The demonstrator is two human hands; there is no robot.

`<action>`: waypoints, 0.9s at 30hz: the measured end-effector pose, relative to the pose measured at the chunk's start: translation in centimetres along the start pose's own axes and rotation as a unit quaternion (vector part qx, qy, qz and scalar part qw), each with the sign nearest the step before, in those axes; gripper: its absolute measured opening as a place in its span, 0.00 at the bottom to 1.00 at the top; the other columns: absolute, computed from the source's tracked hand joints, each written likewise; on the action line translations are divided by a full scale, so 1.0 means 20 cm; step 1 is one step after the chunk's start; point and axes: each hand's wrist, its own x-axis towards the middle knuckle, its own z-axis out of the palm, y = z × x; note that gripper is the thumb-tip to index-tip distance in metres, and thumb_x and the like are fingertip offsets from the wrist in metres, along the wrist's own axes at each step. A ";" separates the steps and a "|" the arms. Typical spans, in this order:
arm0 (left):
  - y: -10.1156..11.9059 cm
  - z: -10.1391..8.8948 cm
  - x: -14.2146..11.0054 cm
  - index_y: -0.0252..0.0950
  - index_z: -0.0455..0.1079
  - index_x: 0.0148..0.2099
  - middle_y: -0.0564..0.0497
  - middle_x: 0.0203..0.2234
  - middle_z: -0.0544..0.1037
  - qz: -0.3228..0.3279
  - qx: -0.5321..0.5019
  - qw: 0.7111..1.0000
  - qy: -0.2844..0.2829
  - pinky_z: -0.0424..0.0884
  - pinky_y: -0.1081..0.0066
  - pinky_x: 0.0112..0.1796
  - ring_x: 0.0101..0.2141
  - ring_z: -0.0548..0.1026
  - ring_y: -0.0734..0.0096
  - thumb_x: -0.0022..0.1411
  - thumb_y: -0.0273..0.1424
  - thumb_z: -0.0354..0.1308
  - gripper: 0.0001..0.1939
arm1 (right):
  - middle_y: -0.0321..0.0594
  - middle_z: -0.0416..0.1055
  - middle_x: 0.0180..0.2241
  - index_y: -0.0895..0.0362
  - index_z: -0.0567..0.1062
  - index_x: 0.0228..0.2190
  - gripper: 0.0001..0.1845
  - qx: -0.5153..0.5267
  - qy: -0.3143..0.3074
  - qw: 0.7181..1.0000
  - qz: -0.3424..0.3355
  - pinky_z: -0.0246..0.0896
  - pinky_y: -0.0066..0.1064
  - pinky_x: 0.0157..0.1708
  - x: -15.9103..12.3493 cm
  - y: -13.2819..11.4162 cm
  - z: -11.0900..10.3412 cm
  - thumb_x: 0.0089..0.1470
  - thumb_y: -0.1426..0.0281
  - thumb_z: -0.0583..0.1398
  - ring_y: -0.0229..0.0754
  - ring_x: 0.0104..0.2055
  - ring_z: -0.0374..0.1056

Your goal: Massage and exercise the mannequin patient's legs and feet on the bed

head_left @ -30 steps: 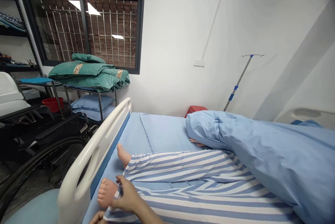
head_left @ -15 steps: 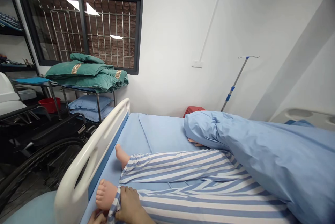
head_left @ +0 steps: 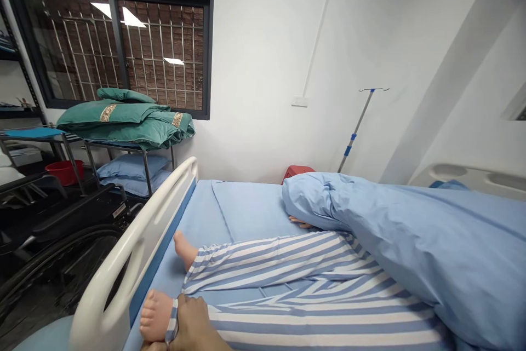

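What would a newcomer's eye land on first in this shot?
The right hand holds a striped trouser cuff beside a bare foot, low in the view. A pale blue blanket covers the bed's right side, and folded green bedding sits on a metal rack below the window.

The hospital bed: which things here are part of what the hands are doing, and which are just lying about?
Part of the job: right hand, left hand, striped trouser cuff, bare foot.

Just lying about: green folded blankets, blue pillows, wheelchair, IV pole.
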 end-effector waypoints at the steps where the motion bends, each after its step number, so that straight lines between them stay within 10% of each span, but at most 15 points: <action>1: 0.02 -0.02 0.00 0.42 0.36 0.21 0.57 0.14 0.41 -0.003 -0.005 1.000 0.004 0.54 0.64 0.26 0.25 0.62 0.57 0.45 0.31 0.43 0.14 | 0.48 0.72 0.35 0.59 0.68 0.38 0.37 0.004 0.007 1.000 -0.007 0.62 0.45 0.35 -0.01 -0.01 -0.02 0.19 0.59 0.64 0.59 0.34 0.69; 5: 0.23 -0.17 0.00 0.42 0.51 0.23 0.54 0.14 0.49 0.009 -0.020 0.999 -0.025 0.57 0.62 0.28 0.30 0.65 0.55 0.50 0.33 0.41 0.06 | 0.46 0.72 0.33 0.59 0.68 0.36 0.34 0.025 0.057 0.998 -0.027 0.63 0.43 0.33 -0.04 -0.06 -0.23 0.22 0.57 0.63 0.57 0.33 0.69; 7: 0.35 -0.27 0.00 0.40 0.61 0.29 0.51 0.15 0.58 0.030 -0.106 0.984 -0.142 0.60 0.60 0.29 0.33 0.67 0.52 0.49 0.37 0.44 0.08 | 0.43 0.72 0.32 0.57 0.67 0.35 0.33 0.045 0.087 0.994 -0.046 0.63 0.39 0.31 -0.07 -0.08 -0.42 0.24 0.56 0.63 0.55 0.33 0.69; 10: 0.47 -0.43 0.00 0.40 0.67 0.38 0.48 0.20 0.70 0.061 -0.271 0.871 -0.405 0.64 0.60 0.31 0.34 0.70 0.52 0.43 0.41 0.53 0.19 | 0.37 0.71 0.34 0.54 0.65 0.39 0.35 0.095 0.131 0.983 -0.088 0.61 0.33 0.27 -0.14 -0.12 -0.78 0.27 0.53 0.63 0.51 0.34 0.69; 13: 0.56 -0.61 0.00 0.40 0.65 0.47 0.49 0.31 0.75 0.099 -0.336 0.794 -0.497 0.67 0.62 0.36 0.39 0.71 0.56 0.43 0.42 0.54 0.27 | 0.35 0.71 0.33 0.54 0.66 0.39 0.33 0.122 0.160 0.975 -0.093 0.59 0.31 0.27 -0.23 -0.13 -1.16 0.31 0.50 0.62 0.48 0.34 0.69; 16: 0.76 -0.80 -0.05 0.39 0.58 0.57 0.47 0.44 0.72 0.213 -0.393 0.624 -0.641 0.66 0.62 0.44 0.48 0.67 0.56 0.49 0.37 0.54 0.31 | 0.34 0.70 0.34 0.54 0.65 0.40 0.32 0.151 0.209 0.961 -0.096 0.58 0.29 0.28 -0.34 -0.11 -1.51 0.32 0.54 0.63 0.44 0.34 0.67; 18: 0.94 -0.92 -0.11 0.39 0.54 0.59 0.47 0.49 0.68 0.282 -0.411 0.574 -0.650 0.64 0.63 0.47 0.51 0.63 0.56 0.50 0.36 0.55 0.33 | 0.34 0.69 0.34 0.56 0.65 0.40 0.29 0.178 0.242 0.948 -0.109 0.58 0.29 0.30 -0.43 -0.08 -1.70 0.34 0.60 0.63 0.41 0.34 0.66; 23: 1.22 -1.11 -0.26 0.42 0.49 0.61 0.48 0.54 0.63 0.397 -0.381 0.543 -0.634 0.63 0.63 0.49 0.54 0.60 0.54 0.50 0.36 0.57 0.37 | 0.36 0.68 0.35 0.58 0.65 0.39 0.25 0.234 0.278 0.921 -0.144 0.59 0.28 0.30 -0.63 -0.05 -1.96 0.36 0.64 0.62 0.39 0.34 0.64; 27: 1.17 -1.09 -0.24 0.43 0.51 0.60 0.50 0.53 0.64 0.437 -0.337 0.591 -0.588 0.64 0.65 0.49 0.52 0.63 0.57 0.48 0.36 0.60 0.37 | 0.34 0.68 0.34 0.57 0.65 0.40 0.26 0.240 0.272 0.924 -0.125 0.58 0.28 0.29 -0.62 -0.08 -1.90 0.36 0.64 0.62 0.38 0.32 0.64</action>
